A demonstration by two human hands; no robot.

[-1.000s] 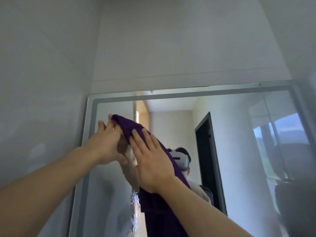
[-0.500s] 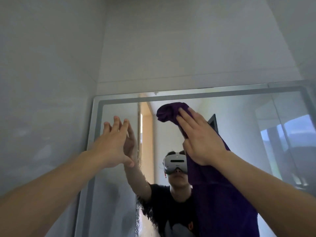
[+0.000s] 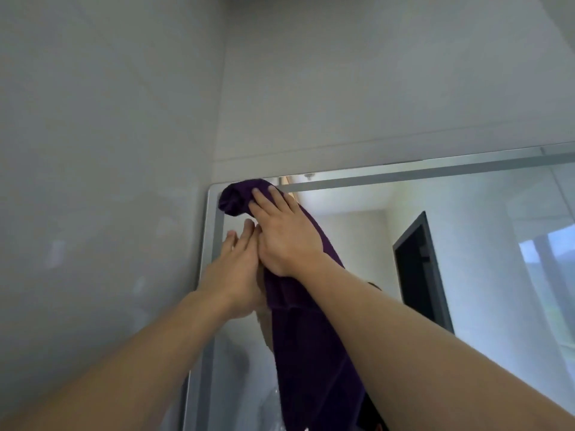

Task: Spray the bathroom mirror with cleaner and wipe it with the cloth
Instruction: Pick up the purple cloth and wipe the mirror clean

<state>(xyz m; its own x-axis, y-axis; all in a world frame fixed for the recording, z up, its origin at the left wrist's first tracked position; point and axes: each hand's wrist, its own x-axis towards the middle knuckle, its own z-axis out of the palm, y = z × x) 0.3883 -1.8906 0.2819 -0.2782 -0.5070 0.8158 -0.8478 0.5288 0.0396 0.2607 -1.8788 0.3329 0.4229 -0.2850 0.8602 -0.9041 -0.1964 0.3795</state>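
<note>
A large framed mirror (image 3: 466,244) fills the lower right of the view. A dark purple cloth (image 3: 311,353) lies against the glass, bunched at the mirror's top left corner and hanging down in a long strip. My right hand (image 3: 283,234) presses flat on the cloth near its bunched top. My left hand (image 3: 238,275) rests flat on the glass just below and left of it, fingers apart, touching the right hand and the cloth's edge. No spray bottle is in view.
Grey tiled walls (image 3: 109,150) meet in a corner just left of the mirror frame (image 3: 214,244). The glass reflects a dark doorway (image 3: 420,269) and a window (image 3: 544,250). Wet streaks show low on the mirror (image 3: 267,409).
My right hand has slid the cloth from the mirror's upper middle to its top left corner. The left hand stays on the glass, now beside the right hand. The view has tilted upward.
</note>
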